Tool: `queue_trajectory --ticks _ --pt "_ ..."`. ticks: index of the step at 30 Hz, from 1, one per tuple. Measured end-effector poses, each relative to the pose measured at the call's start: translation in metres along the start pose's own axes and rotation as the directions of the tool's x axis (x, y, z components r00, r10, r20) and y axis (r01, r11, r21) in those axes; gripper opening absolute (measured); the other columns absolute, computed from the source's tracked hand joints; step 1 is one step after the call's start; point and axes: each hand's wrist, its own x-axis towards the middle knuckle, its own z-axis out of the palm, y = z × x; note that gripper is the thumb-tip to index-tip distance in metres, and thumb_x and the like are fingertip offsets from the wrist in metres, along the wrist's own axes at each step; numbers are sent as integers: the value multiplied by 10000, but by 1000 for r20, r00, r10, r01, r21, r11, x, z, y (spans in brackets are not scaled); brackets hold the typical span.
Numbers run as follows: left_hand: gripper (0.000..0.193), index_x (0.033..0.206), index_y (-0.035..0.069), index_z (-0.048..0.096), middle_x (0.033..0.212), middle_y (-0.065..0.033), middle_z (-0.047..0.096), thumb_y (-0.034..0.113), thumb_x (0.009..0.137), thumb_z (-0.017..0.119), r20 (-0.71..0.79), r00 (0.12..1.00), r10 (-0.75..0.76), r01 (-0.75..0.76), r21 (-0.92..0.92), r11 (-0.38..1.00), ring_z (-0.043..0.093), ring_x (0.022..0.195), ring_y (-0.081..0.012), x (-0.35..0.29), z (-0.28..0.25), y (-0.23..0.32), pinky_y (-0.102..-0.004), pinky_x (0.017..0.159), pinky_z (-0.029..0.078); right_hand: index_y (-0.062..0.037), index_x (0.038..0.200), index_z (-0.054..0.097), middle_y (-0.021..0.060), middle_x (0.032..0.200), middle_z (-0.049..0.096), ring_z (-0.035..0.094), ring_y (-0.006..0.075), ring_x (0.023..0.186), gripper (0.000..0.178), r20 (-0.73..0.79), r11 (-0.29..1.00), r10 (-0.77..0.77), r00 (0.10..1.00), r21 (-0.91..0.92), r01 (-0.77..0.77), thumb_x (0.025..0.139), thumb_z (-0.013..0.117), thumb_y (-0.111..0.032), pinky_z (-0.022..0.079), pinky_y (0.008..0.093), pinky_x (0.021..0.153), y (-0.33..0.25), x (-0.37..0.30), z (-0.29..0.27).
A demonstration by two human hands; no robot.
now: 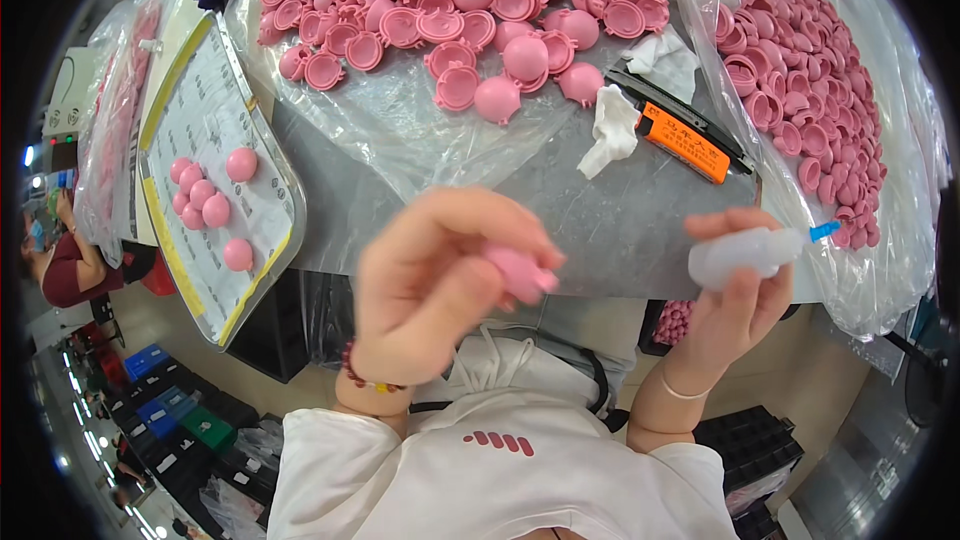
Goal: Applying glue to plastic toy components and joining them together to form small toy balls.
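Note:
My left hand [425,285] is closed around a small pink plastic piece [520,273], with a narrow end sticking out past the fingertips. The fingers hide most of its shape. In my right hand [740,305] is a translucent white squeeze bottle [735,258], lying sideways with its blue nozzle tip [824,231] pointing right, away from the pink piece. Both hands are above the near edge of the grey table [640,215], well apart. Several joined pink balls [240,164] sit in a paper-lined tray [205,75] on the left.
Pink half shells [440,25] cover plastic sheeting at the back. A clear bag [905,155] of more pink shells [800,90] stands at right. An orange box [685,143], a long black object [625,80] and crumpled tissue [610,130] lie between. Another person [75,265] is far left.

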Motion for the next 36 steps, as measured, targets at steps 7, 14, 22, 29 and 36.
queue_trajectory --ticks 7,14,22,29,36 --pt "274 909 32 503 1018 -171 409 3 682 654 274 954 120 -100 -83 991 483 646 -134 -8 14 -40 -247 627 409 92 999 421 228 857 576 584 219 733 470 352 931 58 934 319 -178 771 581 -287 462 279 607 -11 -31 20" --pt "359 1140 -24 388 1193 -175 403 1 801 504 159 984 -84 137 -364 921 483 998 -158 -8 24 -29 -286 816 437 67 980 417 145 741 526 502 163 579 540 154 958 160 975 215 -191 766 555 -409 381 242 480 -18 -27 30" --pt "399 1171 -20 340 1212 -209 393 -41 796 472 330 937 -113 286 -544 789 497 1008 -181 -13 14 -33 -325 840 443 58 1075 413 24 677 347 301 103 515 514 150 962 -252 956 147 230 756 584 -307 190 221 435 -13 -6 -2" --pt "429 1171 -33 343 1199 -221 409 -69 770 490 329 937 -117 273 -481 833 478 1044 -204 -14 16 -32 -347 865 426 34 966 515 22 649 371 314 118 542 589 354 893 -420 836 -6 451 781 459 -523 203 237 426 -34 -11 1" --pt "426 1169 -37 350 1196 -221 414 -61 772 502 318 941 -116 256 -445 858 473 1055 -203 -15 16 -32 -341 866 416 35 919 530 37 604 387 345 126 493 571 429 849 -392 814 -172 500 805 420 -514 241 241 391 -35 -14 5"
